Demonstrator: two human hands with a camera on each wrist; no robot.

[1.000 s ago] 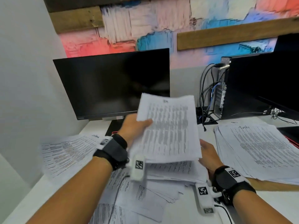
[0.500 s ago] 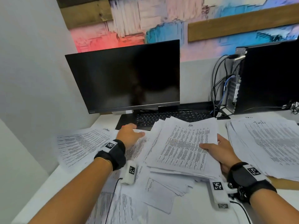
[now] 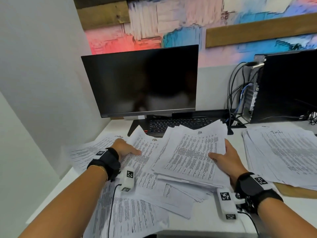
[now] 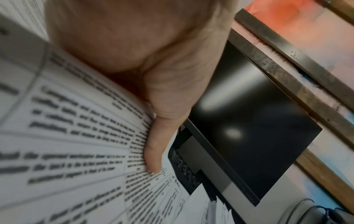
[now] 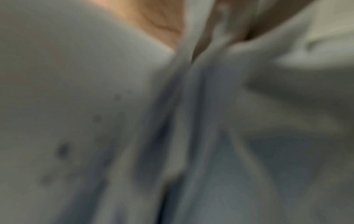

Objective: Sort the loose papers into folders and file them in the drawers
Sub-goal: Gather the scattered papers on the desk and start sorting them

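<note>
Right hand (image 3: 226, 160) grips the HR stack (image 3: 192, 155) at its 3 o'clock edge, thumb on top. Stack lies mid-bench, long axis 6-to-12. Left hand (image 3: 124, 148) presses flat, fingers straight, on loose sheets (image 3: 145, 152) at 9 o'clock. Keyboard (image 3: 178, 124) beyond at 12.

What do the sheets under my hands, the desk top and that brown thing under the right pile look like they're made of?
Sheets: thin white printer paper, matte; they curl and fan at the edges and carry black print.
Desk top: smooth white surface, probably laminate or painted board; no grain visible.
Brown thing: a flat tan sheet under the right pile, likely card or a manila folder, possibly wood; too little shows.
</note>
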